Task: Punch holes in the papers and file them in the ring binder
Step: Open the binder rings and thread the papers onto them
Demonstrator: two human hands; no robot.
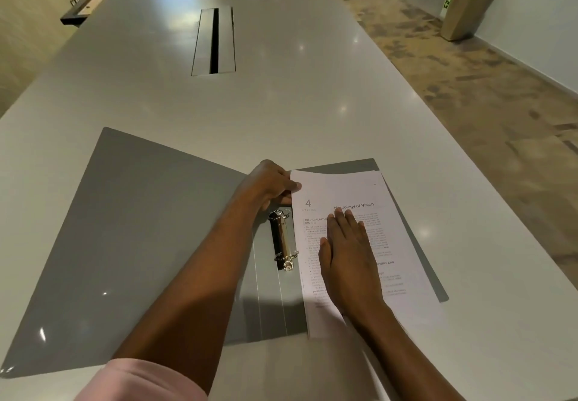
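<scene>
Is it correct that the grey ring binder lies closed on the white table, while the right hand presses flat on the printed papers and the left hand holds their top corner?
Not quite. In the head view the grey ring binder lies open, with its metal rings exposed. The rest holds: it lies on the white table, the right hand presses flat on the printed papers, and the left hand holds their top corner.

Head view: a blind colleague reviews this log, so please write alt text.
A person's right hand lies flat on a printed white paper stack in an open grey ring binder on a glossy white table; the left hand pinches the stack's top-left corner.
</scene>
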